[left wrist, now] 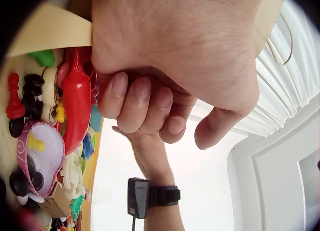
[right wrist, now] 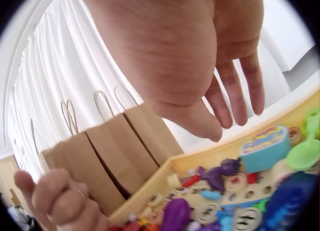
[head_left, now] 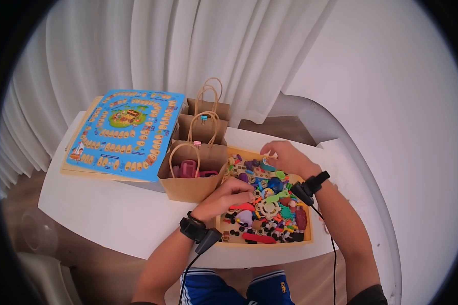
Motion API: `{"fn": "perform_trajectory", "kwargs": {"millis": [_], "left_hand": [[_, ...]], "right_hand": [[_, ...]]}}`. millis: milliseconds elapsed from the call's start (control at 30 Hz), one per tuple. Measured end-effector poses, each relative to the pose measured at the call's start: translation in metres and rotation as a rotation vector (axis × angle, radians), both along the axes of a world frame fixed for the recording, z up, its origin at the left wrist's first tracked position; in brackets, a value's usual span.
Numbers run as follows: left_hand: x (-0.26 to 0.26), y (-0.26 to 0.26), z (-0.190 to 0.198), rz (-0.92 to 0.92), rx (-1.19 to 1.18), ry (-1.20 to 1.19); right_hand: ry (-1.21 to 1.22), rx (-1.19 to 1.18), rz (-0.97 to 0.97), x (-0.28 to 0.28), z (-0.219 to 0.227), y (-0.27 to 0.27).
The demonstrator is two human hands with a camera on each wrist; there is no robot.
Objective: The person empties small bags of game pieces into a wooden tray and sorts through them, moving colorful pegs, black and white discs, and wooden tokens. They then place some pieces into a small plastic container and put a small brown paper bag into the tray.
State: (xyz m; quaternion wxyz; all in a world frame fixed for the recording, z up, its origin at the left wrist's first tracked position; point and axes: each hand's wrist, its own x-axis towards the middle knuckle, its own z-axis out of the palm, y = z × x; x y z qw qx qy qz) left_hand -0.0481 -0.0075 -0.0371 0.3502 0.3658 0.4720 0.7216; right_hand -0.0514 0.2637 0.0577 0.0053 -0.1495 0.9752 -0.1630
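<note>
A shallow yellow tray (head_left: pixel 269 244) full of small mixed toys lies on the table. Over its left edge is my left hand (head_left: pixel 225 197), with fingers loosely curled and nothing in them. In the left wrist view a red pepper-shaped toy (left wrist: pixel 77 108) and a heart-shaped lilac piece (left wrist: pixel 45 156) lie below that hand (left wrist: pixel 145 75). My right hand (head_left: pixel 288 158) hovers at the far right corner of the tray, its fingers relaxed and empty. Close to it in the right wrist view are a turquoise box (right wrist: pixel 265 153), a green spoon (right wrist: pixel 304 153) and a purple toy (right wrist: pixel 216 177).
Several brown paper bags (head_left: pixel 193 188) with handles stand in a row left of the tray; the nearest holds pink things (head_left: pixel 188 169). A blue game board (head_left: pixel 127 129) lies further left. White curtains (head_left: pixel 188 51) hang behind the white table (head_left: pixel 107 208).
</note>
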Motion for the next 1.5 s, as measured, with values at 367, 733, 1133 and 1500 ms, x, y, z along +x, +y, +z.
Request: {"fn": "perform_trajectory", "kwargs": {"millis": [367,733,1133,1500], "left_hand": [[-0.003,-0.001,-0.006,-0.022,-0.068,-0.055],[-0.002,0.000,-0.007,-0.014,-0.051,-0.043],[0.002,0.001,-0.006,0.010,-0.029,-0.062],[0.007,-0.003,0.014,0.036,-0.023,-0.028]], "right_hand": [[0.111,0.140,-0.244,0.045,-0.043,0.005],[0.025,-0.169,-0.349,0.046,-0.017,-0.005],[-0.025,0.133,-0.137,0.061,-0.038,0.041],[-0.115,-0.002,-0.230,0.084,-0.034,0.051]]}}
